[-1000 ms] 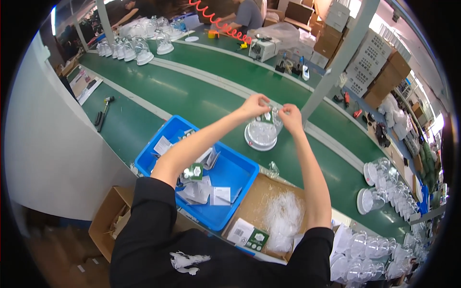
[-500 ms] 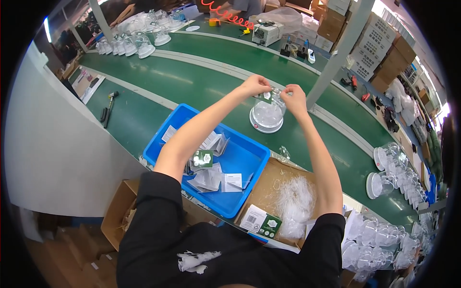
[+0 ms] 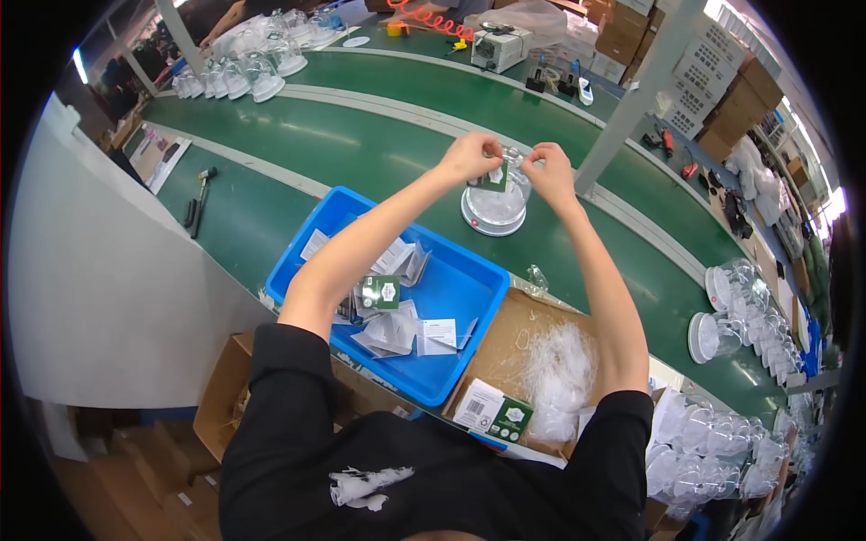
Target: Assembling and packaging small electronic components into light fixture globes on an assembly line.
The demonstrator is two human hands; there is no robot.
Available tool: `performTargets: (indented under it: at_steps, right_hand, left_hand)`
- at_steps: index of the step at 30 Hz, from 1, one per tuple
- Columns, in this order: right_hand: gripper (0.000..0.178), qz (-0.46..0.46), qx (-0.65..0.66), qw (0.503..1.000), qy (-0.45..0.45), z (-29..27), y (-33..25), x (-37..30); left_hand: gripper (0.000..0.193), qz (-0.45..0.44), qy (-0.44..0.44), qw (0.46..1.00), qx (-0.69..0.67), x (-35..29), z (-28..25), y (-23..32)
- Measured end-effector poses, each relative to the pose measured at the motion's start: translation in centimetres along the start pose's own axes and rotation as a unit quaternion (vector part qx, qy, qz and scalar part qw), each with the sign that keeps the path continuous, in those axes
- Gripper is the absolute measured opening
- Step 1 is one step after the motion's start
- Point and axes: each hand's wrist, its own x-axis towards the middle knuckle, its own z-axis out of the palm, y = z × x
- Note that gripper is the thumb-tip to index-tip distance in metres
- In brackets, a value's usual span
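The long green worktop (image 3: 361,144) runs across in front of me, and I am working at its near edge, just beyond the blue bin (image 3: 451,298) that holds loose paper leaflets and small green cards. Right of the bin sits an open cardboard box (image 3: 505,334) with a heap of clear plastic bags in it. More clear domed covers (image 3: 749,298) stand grouped farther right on the worktop, and another cluster at the far left end.

The piece I am on is the clear domed cover (image 3: 494,203), standing upright on its round white base on the worktop, just past the far corner of the bin. I hold a small green card (image 3: 493,177) over its top. To do this well, I judge I should keep the card level and taut between both hands, keep it centred over the dome, and press lightly so the cover does not skate on the smooth green surface; my forearms should stay clear of the bin edge.

My left hand (image 3: 469,155) has its fingers (image 3: 489,150) pinched together on the card's left edge. My right hand (image 3: 547,171) mirrors it, fingers (image 3: 530,160) closed toward the card's right edge; whether they grip the card itself or something thin and clear attached to it I cannot tell at this size. Neither hand appears to rest on the dome itself; both hover just above it.
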Motion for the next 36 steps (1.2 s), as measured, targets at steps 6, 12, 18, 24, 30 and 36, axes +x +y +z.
performTargets:
  at_steps: [6, 12, 18, 24, 30, 36]
  right_hand:
    - [0.013, -0.053, 0.019, 0.998, 0.025, -0.1, 0.4, 1.1]
    - [0.011, -0.110, -0.006, 0.991, 0.080, 1.4, -0.7, 0.5]
    - [0.013, -0.107, -0.078, 0.988, 0.079, 1.8, -1.1, -0.3]
    - [0.009, -0.156, -0.109, 0.977, 0.100, 1.9, -1.7, 0.0]
    - [0.006, -0.143, -0.142, 0.976, 0.083, 1.9, -1.6, -0.1]
    - [0.007, -0.118, 0.041, 0.989, 0.082, -3.0, -3.5, -7.8]
  left_hand:
    - [0.023, 0.178, 0.065, 0.979, 0.076, 2.8, 0.9, 1.6]
    - [0.022, 0.118, -0.043, 0.987, 0.099, 5.5, 1.3, 0.4]
    - [0.022, 0.093, -0.069, 0.990, 0.079, 4.6, 1.1, 0.6]
    - [0.016, 0.146, -0.046, 0.966, 0.207, 3.8, 0.1, 2.3]
    - [0.011, 0.155, -0.012, 0.954, 0.257, 3.0, -0.7, 2.6]
    - [0.021, 0.160, 0.001, 0.963, 0.219, 0.7, -2.1, -0.7]
